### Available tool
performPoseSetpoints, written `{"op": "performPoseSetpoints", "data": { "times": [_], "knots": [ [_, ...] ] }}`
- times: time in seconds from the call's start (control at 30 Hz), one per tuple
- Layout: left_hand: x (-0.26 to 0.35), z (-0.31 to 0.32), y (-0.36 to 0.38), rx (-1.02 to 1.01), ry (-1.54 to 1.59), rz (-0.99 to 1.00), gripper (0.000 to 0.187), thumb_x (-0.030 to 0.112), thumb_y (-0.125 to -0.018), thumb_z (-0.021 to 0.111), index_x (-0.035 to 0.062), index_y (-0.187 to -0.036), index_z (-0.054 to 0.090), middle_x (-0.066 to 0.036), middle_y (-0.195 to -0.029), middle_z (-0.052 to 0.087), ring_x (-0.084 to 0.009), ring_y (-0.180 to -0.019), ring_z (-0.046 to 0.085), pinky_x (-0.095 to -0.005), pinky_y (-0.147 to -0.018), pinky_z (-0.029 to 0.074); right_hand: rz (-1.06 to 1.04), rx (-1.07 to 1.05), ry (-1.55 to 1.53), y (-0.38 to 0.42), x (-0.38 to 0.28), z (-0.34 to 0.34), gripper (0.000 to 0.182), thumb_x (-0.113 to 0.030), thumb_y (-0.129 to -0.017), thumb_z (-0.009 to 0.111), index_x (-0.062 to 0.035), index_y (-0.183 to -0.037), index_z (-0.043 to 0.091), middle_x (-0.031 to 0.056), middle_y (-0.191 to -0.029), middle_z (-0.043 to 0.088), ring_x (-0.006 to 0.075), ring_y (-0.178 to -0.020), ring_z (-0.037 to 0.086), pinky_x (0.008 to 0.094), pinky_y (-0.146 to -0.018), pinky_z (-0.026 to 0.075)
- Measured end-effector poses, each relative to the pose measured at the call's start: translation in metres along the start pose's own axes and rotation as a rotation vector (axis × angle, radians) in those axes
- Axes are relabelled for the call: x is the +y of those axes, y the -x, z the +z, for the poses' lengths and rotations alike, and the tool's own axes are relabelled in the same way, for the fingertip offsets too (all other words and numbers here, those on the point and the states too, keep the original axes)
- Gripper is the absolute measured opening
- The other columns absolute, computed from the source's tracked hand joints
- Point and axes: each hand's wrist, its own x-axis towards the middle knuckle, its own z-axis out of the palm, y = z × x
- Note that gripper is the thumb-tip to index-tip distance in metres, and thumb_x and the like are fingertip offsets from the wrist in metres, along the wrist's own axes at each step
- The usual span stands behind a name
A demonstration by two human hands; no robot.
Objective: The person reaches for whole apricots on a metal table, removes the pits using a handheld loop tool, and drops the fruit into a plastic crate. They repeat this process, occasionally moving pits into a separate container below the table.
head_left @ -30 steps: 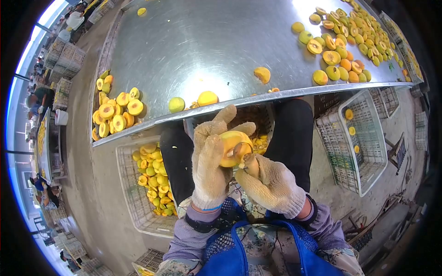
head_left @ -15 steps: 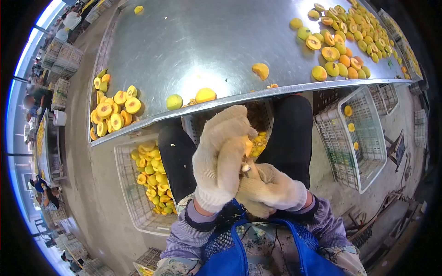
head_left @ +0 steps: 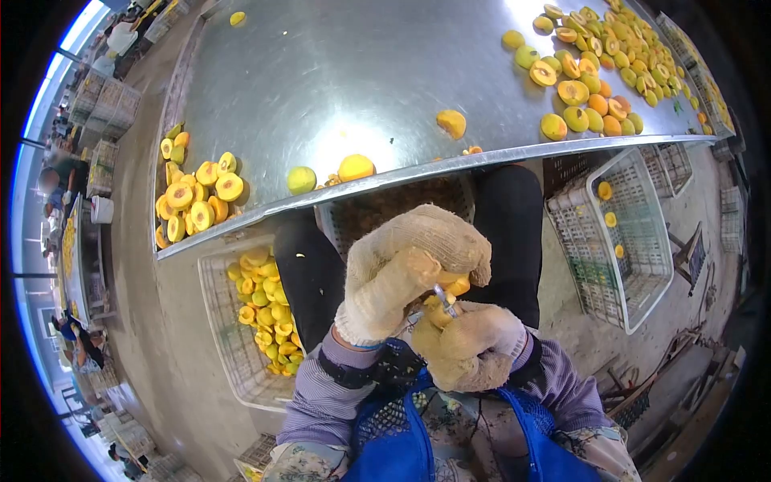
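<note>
Fruit point(head_left: 458, 285) clasped in left hand point(head_left: 418, 241), tool point(head_left: 444, 300) pinched in right hand point(head_left: 474, 341), near table point(head_left: 321, 80); halves point(head_left: 281, 309) crated below table, heap point(head_left: 574, 92) uncrated on it.

Table centre open — peach heap point(head_left: 614, 60) blocks right.

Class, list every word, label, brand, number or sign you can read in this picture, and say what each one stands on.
No readable text anywhere.
Metal table: no lettering visible.
Crate of fruit halves: no lettering I can make out.
Distant stacked crates: too small and blurred to tell.
</note>
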Motion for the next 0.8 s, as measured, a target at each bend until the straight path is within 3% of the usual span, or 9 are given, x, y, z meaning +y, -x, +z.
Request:
{"op": "performPoseSetpoints", "data": {
  "times": [0.17, 0.5, 0.57, 0.6, 0.67, 0.7, 0.73, 0.77, 0.8],
  "knots": [
    [-0.01, 0.007, 0.008, 0.199, 0.385, -0.129, 0.04, 0.034, -0.099, 0.047, -0.003, -0.099, 0.061, -0.019, -0.096, 0.063, -0.0255, -0.082, 0.064, -0.0361, -0.074, 0.053, -0.021, 0.145, 0.048, -0.003, -0.001, 0.008, 0.027, -0.021, -0.089, 0.063, -0.0008, -0.106, 0.055, 0.0038, -0.083, 0.059, 0.0114, -0.071, 0.058, 0.0244, -0.062, 0.048],
    [0.001, -0.013, 0.011, 0.353, 0.346, -0.246, 0.045, 0.041, -0.1, 0.047, -0.0011, -0.102, 0.059, -0.016, -0.093, 0.065, -0.0255, -0.079, 0.066, -0.0354, -0.069, 0.055, 0.065, 0.048, 0.084, -0.025, -0.007, 0.001, 0.024, -0.022, -0.091, 0.061, -0.0031, -0.104, 0.057, 0.0022, -0.082, 0.059, 0.0103, -0.072, 0.06, 0.0238, -0.062, 0.049],
    [-0.008, -0.026, 0.01, 0.239, 1.17, -0.349, 0.045, 0.043, -0.1, 0.046, -0.0001, -0.106, 0.058, -0.015, -0.091, 0.065, -0.0261, -0.077, 0.066, -0.035, -0.062, 0.055, 0.229, 0.057, 0.403, -0.026, -0.013, 0.007, 0.023, -0.024, -0.09, 0.063, -0.0066, -0.104, 0.058, 0.0008, -0.081, 0.059, 0.0081, -0.071, 0.059, 0.023, -0.059, 0.047],
    [-0.008, -0.027, 0.011, 0.244, 1.169, -0.342, 0.045, 0.043, -0.1, 0.046, -0.0001, -0.106, 0.058, -0.015, -0.091, 0.065, -0.0261, -0.077, 0.066, -0.035, -0.062, 0.055, 0.731, -0.133, 0.035, -0.045, -0.034, 0.01, 0.023, -0.026, -0.09, 0.063, -0.0091, -0.105, 0.058, -0.0008, -0.078, 0.058, 0.0066, -0.069, 0.057, 0.0218, -0.058, 0.045],
    [-0.002, -0.028, 0.015, 0.507, 0.818, -0.514, 0.045, 0.044, -0.1, 0.046, 0.0013, -0.108, 0.057, -0.014, -0.09, 0.065, -0.0276, -0.075, 0.067, -0.0325, -0.054, 0.053, 0.544, -0.125, 0.328, -0.042, -0.035, 0.015, 0.019, -0.024, -0.091, 0.06, -0.0079, -0.101, 0.057, -0.0013, -0.077, 0.056, 0.0064, -0.067, 0.056, 0.0211, -0.057, 0.043],
    [0.007, -0.027, 0.017, 0.665, 0.416, -0.522, 0.044, 0.043, -0.1, 0.045, 0.0011, -0.108, 0.057, -0.014, -0.09, 0.065, -0.028, -0.073, 0.068, -0.0294, -0.049, 0.051, 0.546, -0.124, 0.329, -0.039, -0.031, 0.014, 0.019, -0.024, -0.091, 0.06, -0.0079, -0.101, 0.057, -0.0013, -0.077, 0.056, 0.0064, -0.067, 0.056, 0.0211, -0.057, 0.043],
    [-0.003, -0.049, 0.027, 0.656, 0.446, -0.404, 0.044, 0.042, -0.1, 0.046, 0.0002, -0.107, 0.057, -0.014, -0.092, 0.065, -0.0268, -0.072, 0.068, -0.0276, -0.047, 0.051, 0.298, -0.023, 0.336, -0.034, -0.025, 0.011, 0.017, -0.023, -0.091, 0.059, -0.0075, -0.099, 0.056, -0.0014, -0.076, 0.056, 0.007, -0.066, 0.055, 0.0212, -0.056, 0.042],
    [0.013, -0.06, 0.034, 0.762, 0.096, -0.395, 0.043, 0.039, -0.1, 0.046, -0.0015, -0.109, 0.056, -0.013, -0.093, 0.066, -0.0234, -0.076, 0.068, -0.0294, -0.052, 0.052, 0.048, 0.075, 0.34, -0.031, -0.022, 0.008, 0.015, -0.021, -0.092, 0.058, -0.0072, -0.097, 0.056, -0.0014, -0.075, 0.055, 0.0076, -0.065, 0.054, 0.0214, -0.056, 0.041],
    [0.012, -0.086, 0.053, 0.809, -0.088, -0.267, 0.041, 0.037, -0.1, 0.048, -0.0014, -0.112, 0.056, -0.012, -0.092, 0.066, -0.0206, -0.08, 0.066, -0.0306, -0.06, 0.054, 0.049, 0.073, 0.339, -0.03, -0.022, 0.006, 0.015, -0.021, -0.092, 0.058, -0.0072, -0.097, 0.056, -0.0014, -0.075, 0.055, 0.0076, -0.065, 0.054, 0.0214, -0.056, 0.041]
  ]
}}
